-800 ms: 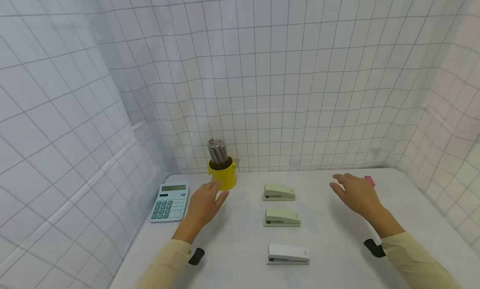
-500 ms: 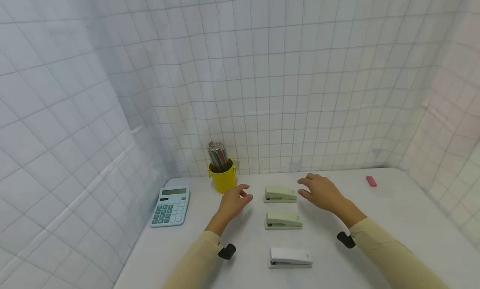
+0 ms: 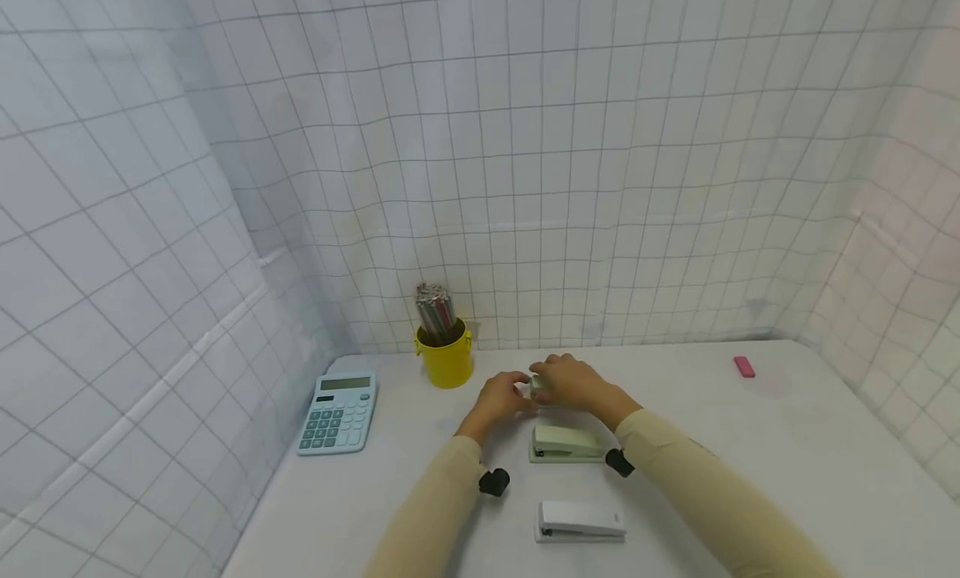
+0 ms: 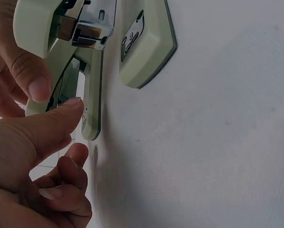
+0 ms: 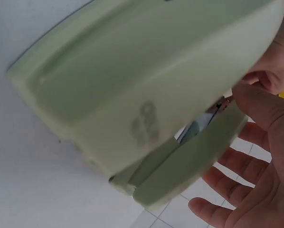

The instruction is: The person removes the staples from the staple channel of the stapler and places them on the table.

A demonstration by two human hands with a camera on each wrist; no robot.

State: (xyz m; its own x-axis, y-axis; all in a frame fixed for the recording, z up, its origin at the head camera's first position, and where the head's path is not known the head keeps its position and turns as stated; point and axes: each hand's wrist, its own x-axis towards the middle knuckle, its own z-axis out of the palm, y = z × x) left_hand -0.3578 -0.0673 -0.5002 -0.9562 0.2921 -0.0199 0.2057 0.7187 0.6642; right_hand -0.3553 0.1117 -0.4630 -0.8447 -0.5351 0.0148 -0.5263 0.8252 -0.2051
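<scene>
In the head view the far pale green stapler (image 3: 536,387) is mostly hidden behind my right hand (image 3: 573,384), which grips it from above and the right. My left hand (image 3: 498,400) is at its left end, thumb and forefinger apart. The left wrist view shows my left thumb (image 4: 52,123) overlapping the stapler's mouth, the other fingers loosely bent below. There the right thumb (image 4: 37,85) presses the stapler's side. A second green stapler (image 3: 566,444) lies just nearer, looming large in the right wrist view. Nearest me is a white stapler (image 3: 579,522).
Left of the hands stands a yellow bucket (image 3: 448,365) full of pencil-like sticks (image 3: 437,311). A light blue calculator (image 3: 337,413) lies at the left table edge. A small pink block (image 3: 744,367) is at the far right. Gridded white sheeting (image 3: 540,186) encloses the table.
Both hands have moved inward to the far green stapler, the right from near the pink block, the left from between the calculator and bucket. The right hand has taken hold of the stapler.
</scene>
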